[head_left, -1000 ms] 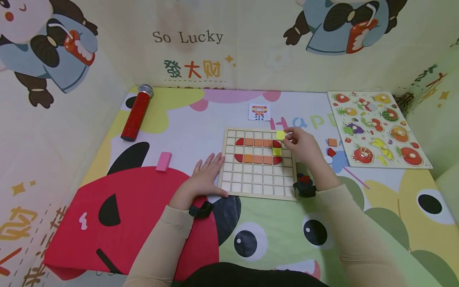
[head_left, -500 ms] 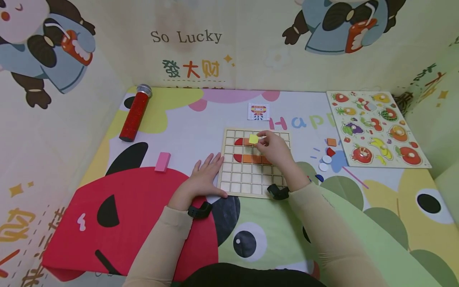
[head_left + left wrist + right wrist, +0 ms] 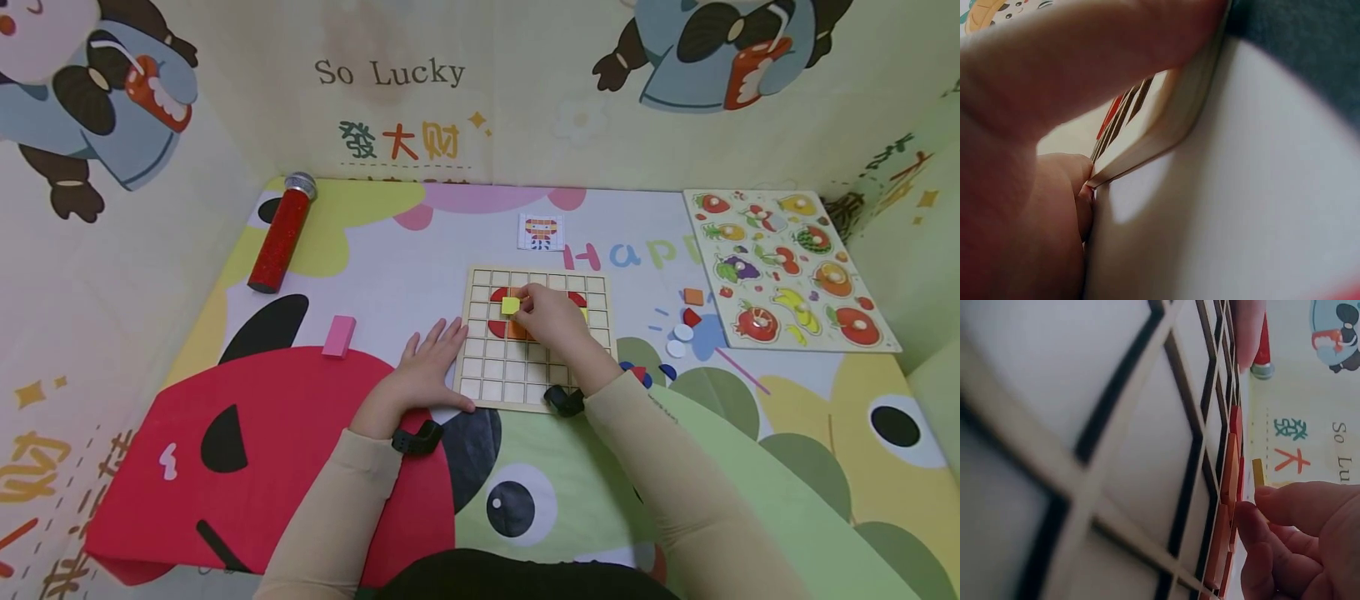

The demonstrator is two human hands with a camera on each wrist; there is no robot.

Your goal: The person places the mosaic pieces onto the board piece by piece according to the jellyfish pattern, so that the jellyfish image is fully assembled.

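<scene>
My right hand pinches a yellow square tile between thumb and fingertips, over the left part of a wooden grid board. In the right wrist view the yellow tile stands just above the board's surface, seen edge-on. Red rounded pieces and an orange square sit in the board's cells; my right hand hides others. My left hand lies with fingers spread against the board's left edge. In the left wrist view, its thumb rests along the board's corner.
Several loose pieces lie right of the board, among them an orange square and a white disc. A fruit puzzle board lies beyond them. A pattern card lies behind the grid, a pink block and red microphone leftward.
The right hand has carried the yellow tile leftward from the board's upper right to its left part, then slightly nearer. The left hand has stayed at the board's edge.
</scene>
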